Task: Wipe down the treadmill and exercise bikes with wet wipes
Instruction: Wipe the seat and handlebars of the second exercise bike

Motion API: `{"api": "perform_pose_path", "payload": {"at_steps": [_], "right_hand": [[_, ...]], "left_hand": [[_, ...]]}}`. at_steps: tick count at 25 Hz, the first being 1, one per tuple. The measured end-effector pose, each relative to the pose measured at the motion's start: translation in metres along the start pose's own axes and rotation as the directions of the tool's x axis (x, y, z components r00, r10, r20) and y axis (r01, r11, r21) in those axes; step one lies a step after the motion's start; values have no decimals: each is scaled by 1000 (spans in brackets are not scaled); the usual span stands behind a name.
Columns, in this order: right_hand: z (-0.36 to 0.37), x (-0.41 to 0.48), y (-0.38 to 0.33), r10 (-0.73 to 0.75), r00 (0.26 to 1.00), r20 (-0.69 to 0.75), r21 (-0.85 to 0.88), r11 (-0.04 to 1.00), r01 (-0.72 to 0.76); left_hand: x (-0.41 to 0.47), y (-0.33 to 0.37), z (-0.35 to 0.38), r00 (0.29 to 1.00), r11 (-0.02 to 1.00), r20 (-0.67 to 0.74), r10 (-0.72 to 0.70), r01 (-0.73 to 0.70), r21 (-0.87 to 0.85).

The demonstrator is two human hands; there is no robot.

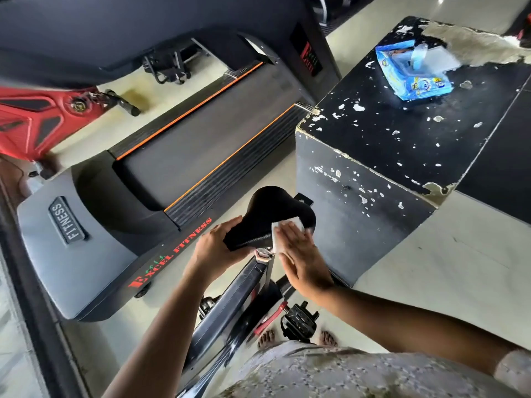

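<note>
So the person is standing over the black exercise bike [230, 297] and working on its saddle [273, 208]. The left hand [214, 248] is wrapping round the narrow nose of the saddle, fingers curled under, thumb on top, bracing it. The right hand [301, 262] is lying flat, fingers straight and close together, pressing a white wet wipe [288, 225] against the saddle's right side. Nothing is pinching that wipe; it's only being trapped under the fingers.

That's where I'm seeing the first problem coming. With a flat hand on a curved, slick seat, the wipe is probably going to bunch up or slide out and drop onto the floor by the pedal [298, 320], and then it's picking up grit. If the left hand is loosening at the same moment, the saddle may be twisting away from the push too.

Also, bare toes are showing just beside that pedal, so a bumped crank is risking a knock.

The wipes pack [413, 73] is sitting on the chipped black box [388, 139], well apart from the hands, flap up with a sheet sticking out, so I'm guessing the wipes are drying out.

The treadmill [86, 254] and the red bike [31, 122] are waiting on the left; I can't tell if they're clean.
</note>
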State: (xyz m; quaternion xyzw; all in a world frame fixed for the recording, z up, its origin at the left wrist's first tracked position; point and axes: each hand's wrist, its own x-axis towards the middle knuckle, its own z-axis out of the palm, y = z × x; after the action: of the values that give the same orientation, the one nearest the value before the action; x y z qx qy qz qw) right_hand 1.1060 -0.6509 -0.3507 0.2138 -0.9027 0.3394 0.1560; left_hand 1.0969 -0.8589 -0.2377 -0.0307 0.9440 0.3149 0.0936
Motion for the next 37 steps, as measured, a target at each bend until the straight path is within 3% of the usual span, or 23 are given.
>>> {"api": "perform_pose_path", "payload": {"at_steps": [2, 5, 7, 10, 11, 15, 16, 20, 23, 26, 28, 32, 34, 37], "right_hand": [[-7, 6, 28, 20, 999, -36, -41, 999, -21], [-11, 33, 41, 298, 947, -119, 36, 955, -296], [-8, 41, 24, 198, 975, -102, 76, 979, -190], [-6, 27, 12, -124, 991, -59, 181, 975, 132], [-10, 24, 18, -135, 988, -69, 202, 968, 147], [-19, 31, 53, 199, 970, -139, 141, 974, -179], [-17, 35, 50, 196, 971, -137, 108, 977, -182], [2, 38, -16, -166, 985, 54, 196, 969, 152], [-2, 36, -10, -261, 962, 78, 227, 944, 237], [-16, 35, 38, -138, 990, -38, 146, 979, 142], [-22, 42, 56, 57, 997, -51, 119, 992, -51], [-16, 90, 50, 391, 899, 196, 112, 902, -417], [-16, 102, 49, 379, 895, 235, 82, 910, -407], [-24, 76, 57, 149, 983, 106, 116, 980, -161]], "left_hand": [[0, 1, 1, 1000, 1000, -17, -12, 12, 1], [-2, 3, 2, 999, 1000, -44, -19, 19, 5], [-3, 3, 2, 998, 1000, -57, -25, 24, -19], [-3, 2, 2, 997, 999, -67, -32, 30, -34], [-3, 2, 1, 997, 999, -67, -33, 32, -25], [-2, 2, 3, 996, 999, -71, -50, 49, -12], [-3, 3, 4, 995, 998, -78, -56, 56, -7], [-6, 7, 5, 990, 998, -124, -67, 67, -1], [-7, 10, 6, 988, 997, -139, -70, 72, 10], [-9, 11, 8, 980, 995, -176, -89, 95, 24], [-10, 10, 11, 971, 993, -218, -100, 111, 38], [-16, 14, 16, 944, 989, -305, -124, 144, 44], [-17, 16, 17, 937, 988, -326, -123, 146, 45], [-18, 15, 17, 940, 991, -324, -109, 127, 37]]}}
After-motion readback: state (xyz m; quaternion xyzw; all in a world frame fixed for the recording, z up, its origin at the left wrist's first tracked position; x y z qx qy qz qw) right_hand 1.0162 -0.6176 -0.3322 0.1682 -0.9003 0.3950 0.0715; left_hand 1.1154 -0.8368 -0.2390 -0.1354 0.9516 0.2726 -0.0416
